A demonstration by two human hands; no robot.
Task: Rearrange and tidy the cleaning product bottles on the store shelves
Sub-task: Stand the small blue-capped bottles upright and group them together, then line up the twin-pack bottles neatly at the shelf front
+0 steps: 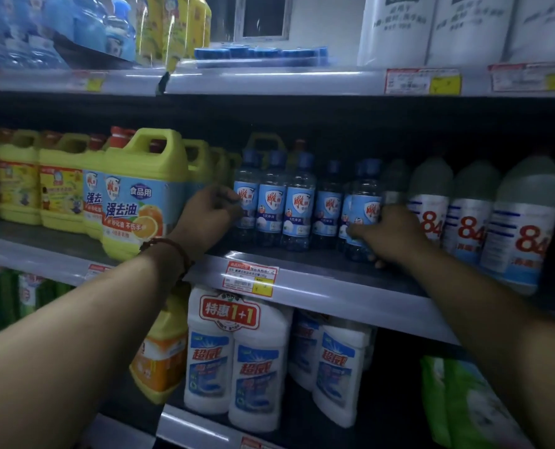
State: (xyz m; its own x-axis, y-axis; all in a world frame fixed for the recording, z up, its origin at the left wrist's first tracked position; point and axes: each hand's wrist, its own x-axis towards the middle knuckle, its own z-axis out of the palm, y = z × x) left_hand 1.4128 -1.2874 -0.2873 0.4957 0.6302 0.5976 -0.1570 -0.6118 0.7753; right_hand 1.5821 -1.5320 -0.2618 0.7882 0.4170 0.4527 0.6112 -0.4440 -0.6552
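Observation:
A row of small clear bottles with blue caps and blue labels [297, 202] stands on the middle shelf [318, 280]. My left hand [209, 212] is curled against the leftmost small bottle [245, 202], fingers round its side. My right hand [389, 233] grips the rightmost small blue-label bottle [363, 202] near its base, thumb across the front. Both arms reach in from below.
Yellow-green handled jugs [143, 189] stand left of the small bottles, white "84" bottles [470, 209] right of them. Below are white twin-pack bottles [234, 358], an orange jug [161, 361] and green packs [457, 403]. The top shelf holds blue and yellow bottles and white rolls.

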